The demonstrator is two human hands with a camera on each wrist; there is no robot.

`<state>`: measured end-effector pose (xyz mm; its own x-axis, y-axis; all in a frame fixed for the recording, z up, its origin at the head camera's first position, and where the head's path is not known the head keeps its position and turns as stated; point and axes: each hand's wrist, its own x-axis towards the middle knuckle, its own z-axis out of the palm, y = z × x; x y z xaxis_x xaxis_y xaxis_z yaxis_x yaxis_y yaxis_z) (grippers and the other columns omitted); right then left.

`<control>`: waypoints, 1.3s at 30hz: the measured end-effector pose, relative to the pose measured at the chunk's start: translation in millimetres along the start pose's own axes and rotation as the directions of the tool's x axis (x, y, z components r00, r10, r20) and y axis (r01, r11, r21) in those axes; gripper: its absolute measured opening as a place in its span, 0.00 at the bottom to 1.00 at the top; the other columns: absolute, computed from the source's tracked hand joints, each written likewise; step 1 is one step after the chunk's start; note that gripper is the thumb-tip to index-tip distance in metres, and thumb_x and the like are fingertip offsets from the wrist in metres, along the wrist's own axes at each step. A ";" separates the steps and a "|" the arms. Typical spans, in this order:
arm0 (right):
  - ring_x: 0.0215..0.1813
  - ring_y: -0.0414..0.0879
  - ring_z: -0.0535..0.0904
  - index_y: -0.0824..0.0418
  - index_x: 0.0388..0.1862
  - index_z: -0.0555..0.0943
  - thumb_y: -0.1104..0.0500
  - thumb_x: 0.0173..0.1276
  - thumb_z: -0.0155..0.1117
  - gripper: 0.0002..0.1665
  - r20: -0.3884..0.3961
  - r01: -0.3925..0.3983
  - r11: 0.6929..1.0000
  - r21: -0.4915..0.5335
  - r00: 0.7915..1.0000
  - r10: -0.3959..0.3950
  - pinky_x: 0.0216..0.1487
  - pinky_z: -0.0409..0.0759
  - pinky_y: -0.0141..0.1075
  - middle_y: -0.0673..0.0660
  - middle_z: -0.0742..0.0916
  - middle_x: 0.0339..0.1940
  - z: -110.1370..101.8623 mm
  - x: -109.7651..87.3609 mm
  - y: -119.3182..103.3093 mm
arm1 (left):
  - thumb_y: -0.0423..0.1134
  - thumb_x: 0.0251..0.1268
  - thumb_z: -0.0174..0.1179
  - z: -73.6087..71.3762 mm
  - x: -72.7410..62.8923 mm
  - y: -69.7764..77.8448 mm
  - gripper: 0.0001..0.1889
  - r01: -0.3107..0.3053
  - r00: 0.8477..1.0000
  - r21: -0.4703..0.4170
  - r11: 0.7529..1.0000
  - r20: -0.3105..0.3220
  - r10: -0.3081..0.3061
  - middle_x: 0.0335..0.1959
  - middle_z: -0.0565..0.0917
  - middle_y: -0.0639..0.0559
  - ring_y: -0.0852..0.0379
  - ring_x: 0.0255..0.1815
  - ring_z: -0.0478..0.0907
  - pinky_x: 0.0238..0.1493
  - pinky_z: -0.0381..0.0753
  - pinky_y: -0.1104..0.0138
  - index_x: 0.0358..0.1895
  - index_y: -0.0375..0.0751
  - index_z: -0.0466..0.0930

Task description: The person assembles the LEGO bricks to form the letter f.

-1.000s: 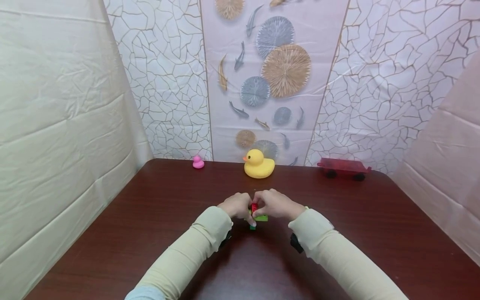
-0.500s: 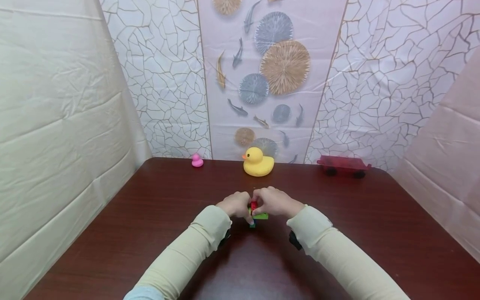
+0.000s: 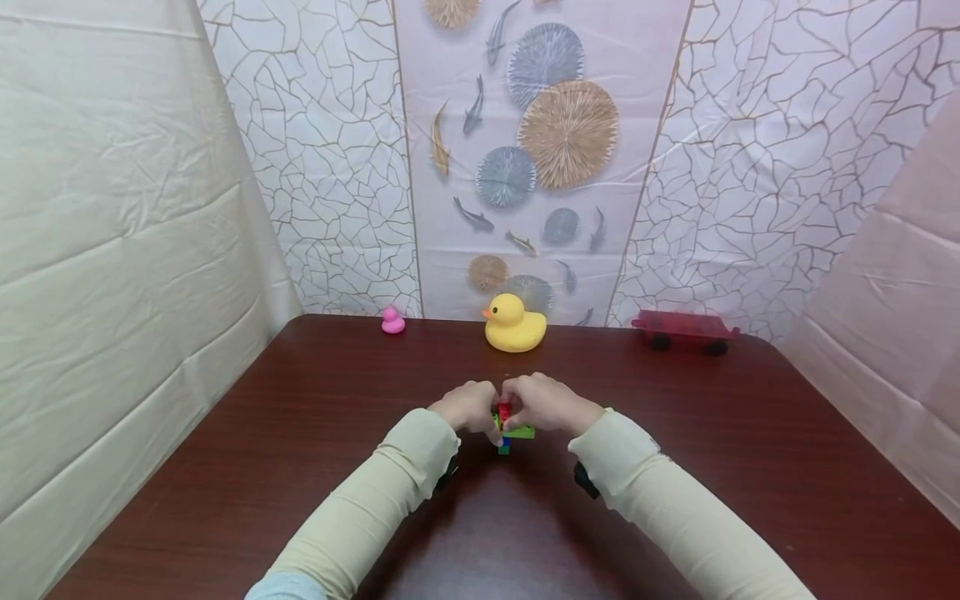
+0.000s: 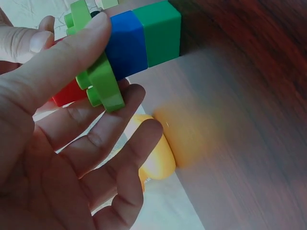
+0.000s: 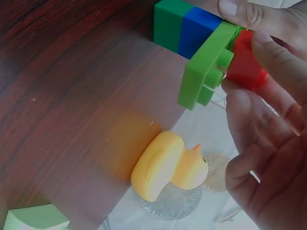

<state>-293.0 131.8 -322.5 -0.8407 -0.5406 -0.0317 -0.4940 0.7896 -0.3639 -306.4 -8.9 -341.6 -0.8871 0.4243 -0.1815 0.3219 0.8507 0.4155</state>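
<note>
A short column of toy building bricks stands between the hands: a green brick [image 4: 165,33] at the base, a blue brick [image 4: 127,43], a wider lime-green studded piece [image 5: 196,76], and a red brick [image 5: 244,62] at the top. With thumb and fingers, my left hand [image 3: 468,406] grips the lime-green piece, the thumb lying across it onto the blue brick's edge. My right hand [image 3: 551,404] pinches the red brick from the other side. In the head view the fingers partly cover the column, whose green base is close over the table.
On the brown table [image 3: 337,383], a large yellow duck [image 3: 515,323] sits at the back, a small pink duck [image 3: 393,321] to its left, and a red toy wagon [image 3: 686,331] at back right. A pale green piece [image 5: 36,218] lies beyond the right wrist.
Both hands keep their grip on the bricks. The left thumb has drawn up slightly, showing more of the blue and green bricks. The head view has shifted a little.
</note>
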 end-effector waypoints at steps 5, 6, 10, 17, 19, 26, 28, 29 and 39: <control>0.24 0.40 0.72 0.58 0.29 0.77 0.55 0.47 0.70 0.13 0.009 -0.013 1.000 0.012 1.000 0.013 0.27 0.71 0.32 0.46 0.78 0.21 2.6 3.3 -0.3 | 0.41 0.34 0.73 0.3 -0.5 -1.9 0.12 -0.003 1.000 0.014 1.000 -0.007 0.003 0.19 0.76 0.56 0.59 0.21 0.68 0.24 0.68 0.66 0.20 0.46 0.77; 0.24 0.40 0.73 0.58 0.29 0.77 0.56 0.47 0.70 0.13 0.012 -0.016 1.000 0.020 1.000 0.016 0.27 0.72 0.32 0.47 0.78 0.21 2.8 3.6 -0.1 | 0.41 0.34 0.72 0.0 -1.0 -2.3 0.11 -0.004 1.000 0.010 1.000 -0.006 0.005 0.19 0.76 0.56 0.59 0.21 0.68 0.23 0.68 0.66 0.20 0.46 0.78; 0.26 0.40 0.74 0.59 0.28 0.77 0.55 0.46 0.71 0.14 0.023 -0.016 0.997 0.078 1.000 0.014 0.29 0.73 0.32 0.48 0.79 0.22 1.7 4.3 0.4 | 0.40 0.36 0.71 -1.7 -2.9 -4.8 0.09 -0.041 0.999 -0.023 0.999 -0.011 0.041 0.16 0.77 0.57 0.60 0.20 0.67 0.22 0.67 0.68 0.19 0.46 0.79; 0.26 0.41 0.74 0.58 0.25 0.78 0.57 0.43 0.73 0.12 0.038 -0.053 0.996 0.071 0.998 0.050 0.29 0.74 0.32 0.48 0.79 0.21 2.0 9.8 -2.4 | 0.39 0.38 0.70 -5.8 -6.7 -7.3 0.08 -0.112 0.994 -0.047 0.993 -0.022 0.111 0.10 0.75 0.58 0.62 0.16 0.64 0.18 0.64 0.71 0.16 0.44 0.80; 0.25 0.41 0.74 0.58 0.25 0.78 0.57 0.42 0.73 0.13 0.034 -0.061 0.996 0.059 0.998 0.059 0.28 0.73 0.32 0.48 0.79 0.21 1.8 12.4 -2.4 | 0.39 0.38 0.71 -6.7 -6.8 -7.7 0.08 -0.110 0.994 -0.041 0.993 -0.026 0.109 0.10 0.75 0.58 0.62 0.16 0.64 0.18 0.64 0.71 0.15 0.45 0.79; 0.24 0.43 0.74 0.58 0.25 0.79 0.56 0.41 0.74 0.14 0.038 -0.124 0.991 0.059 0.992 0.122 0.25 0.73 0.33 0.49 0.79 0.20 -4.9 14.1 -5.8 | 0.42 0.36 0.71 -9.8 -3.1 -5.1 0.10 -0.090 0.995 -0.005 0.996 -0.050 0.090 0.10 0.75 0.57 0.61 0.16 0.67 0.17 0.67 0.70 0.14 0.46 0.79; 0.24 0.43 0.73 0.58 0.25 0.79 0.55 0.41 0.74 0.14 0.039 -0.124 0.992 0.026 0.992 0.123 0.25 0.73 0.34 0.49 0.78 0.20 -6.5 13.2 -9.0 | 0.42 0.36 0.72 -9.5 -2.3 -4.3 0.10 -0.076 0.996 0.009 0.997 -0.053 0.076 0.11 0.75 0.56 0.61 0.17 0.68 0.18 0.68 0.69 0.14 0.46 0.79; 0.24 0.43 0.73 0.57 0.25 0.79 0.55 0.41 0.74 0.14 0.038 -0.117 0.993 0.002 0.992 0.117 0.25 0.72 0.34 0.48 0.78 0.20 -6.6 13.0 -10.1 | 0.42 0.36 0.72 -8.9 -1.9 -4.1 0.10 -0.069 0.996 0.017 0.997 -0.055 0.069 0.11 0.75 0.56 0.60 0.17 0.68 0.18 0.68 0.69 0.14 0.46 0.79; 0.24 0.40 0.73 0.57 0.28 0.81 0.54 0.45 0.72 0.12 0.048 -0.051 0.994 -0.093 0.997 0.055 0.26 0.72 0.34 0.46 0.78 0.20 -8.1 1.7 -1.4 | 0.44 0.36 0.71 -1.2 -2.5 3.0 0.10 -0.051 0.997 0.044 0.998 -0.053 0.053 0.14 0.76 0.58 0.60 0.20 0.70 0.21 0.68 0.67 0.17 0.48 0.79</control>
<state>-295.6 132.1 -314.4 -0.8553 -0.5092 -0.0961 -0.4691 0.8396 -0.2738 -303.5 -7.7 -338.8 -0.8849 0.4522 -0.1116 0.3810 0.8407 0.3848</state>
